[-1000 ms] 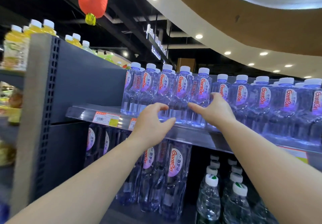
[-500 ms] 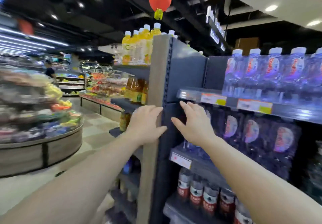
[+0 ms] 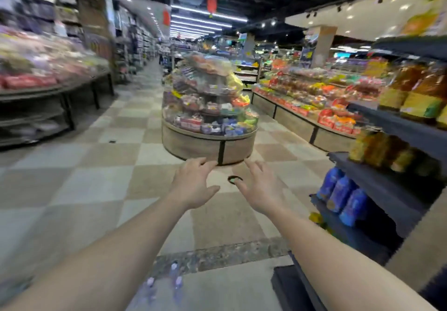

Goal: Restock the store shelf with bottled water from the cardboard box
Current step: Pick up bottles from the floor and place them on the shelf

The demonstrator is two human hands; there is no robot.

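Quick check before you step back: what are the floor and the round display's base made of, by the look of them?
Floor: hard tile, probably ceramic or stone, in a beige and tan checker with faint sheen; a darker speckled strip crosses it. Round display base: seems a woven, burlap-like covering, matte, with a dark vertical seam; blur leaves that open.

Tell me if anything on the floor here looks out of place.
A small dark round thing lies on the tiled floor just beyond the right hand; too blurred to identify. Both hands are empty, including the left hand.
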